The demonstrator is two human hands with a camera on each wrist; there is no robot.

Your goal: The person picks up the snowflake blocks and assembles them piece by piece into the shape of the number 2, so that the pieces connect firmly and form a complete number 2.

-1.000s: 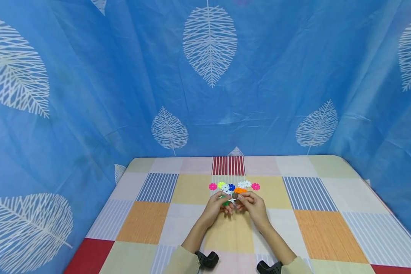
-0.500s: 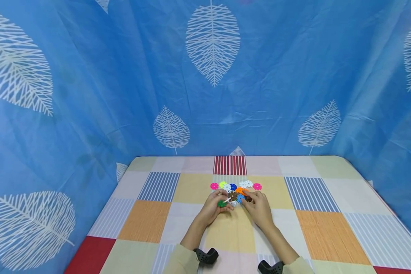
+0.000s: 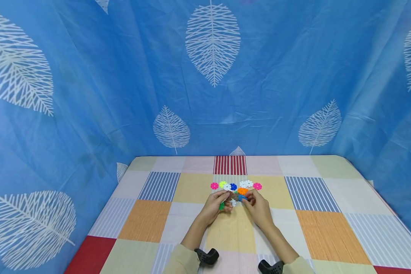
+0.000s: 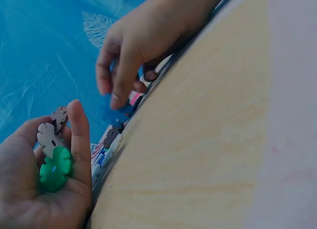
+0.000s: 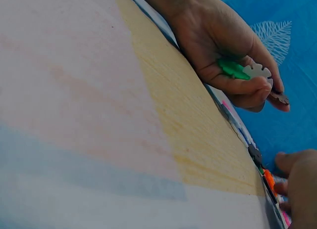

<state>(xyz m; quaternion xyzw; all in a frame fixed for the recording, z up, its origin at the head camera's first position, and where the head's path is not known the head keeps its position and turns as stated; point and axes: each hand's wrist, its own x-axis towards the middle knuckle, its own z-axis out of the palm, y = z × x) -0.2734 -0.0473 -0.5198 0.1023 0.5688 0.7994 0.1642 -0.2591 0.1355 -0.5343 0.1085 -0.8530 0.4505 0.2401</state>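
1. Tipped since the earlier frame: the blue disc (image 3: 242,198), pinched by the right hand (image 3: 259,210).
2. Left hand (image 3: 212,208) grips a chain: green disc (image 4: 55,170), white disc (image 4: 48,138), brown disc (image 4: 60,117).
3. Likely step: joining blue to brown; next calls for lining up slots.
4. Beyond, an orange disc (image 3: 242,191) lies toward the worktop's (image 3: 181,224) far edge.

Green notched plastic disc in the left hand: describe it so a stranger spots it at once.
Over the patchwork cloth, find the bare left hand. It holds, in a row, a brown notched plastic disc, a white notched disc and, nearest the wrist, the only green disc.
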